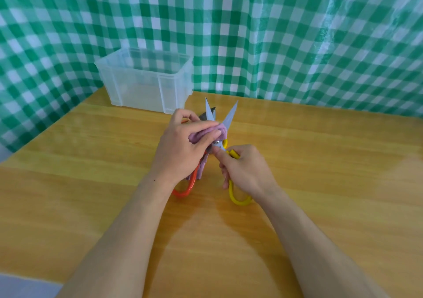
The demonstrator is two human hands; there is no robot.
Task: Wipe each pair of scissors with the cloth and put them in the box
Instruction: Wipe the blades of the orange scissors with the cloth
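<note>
- head view, and we're right over the action: the left hand has its fingers curled round a bunched purple cloth, pinching it onto a blade close to the pivot.
- the right hand is wrapped round one handle of the yellow scissors, thumb pressed up by the pivot screw. that looks like a brace, so the tool can't twist under the rubbing.
- blades are spread wide and point away from the person, up off the surface. sensible: open blades give the cloth both faces, and the tips stay clear of the fingers.
- a tail of cloth hangs down under the left palm.
- orange scissors sit beneath the left hand, handle loop poking out toward the camera. whether they lie loose or are touched, i can't tell. they look like the pair waiting its turn.
- the clear box stands at the far edge, just beyond the blade tips, lid off. i can't make out any scissors through its cloudy walls.
- my read: mid-wipe on the yellow pair, drop-off not yet due.
</note>
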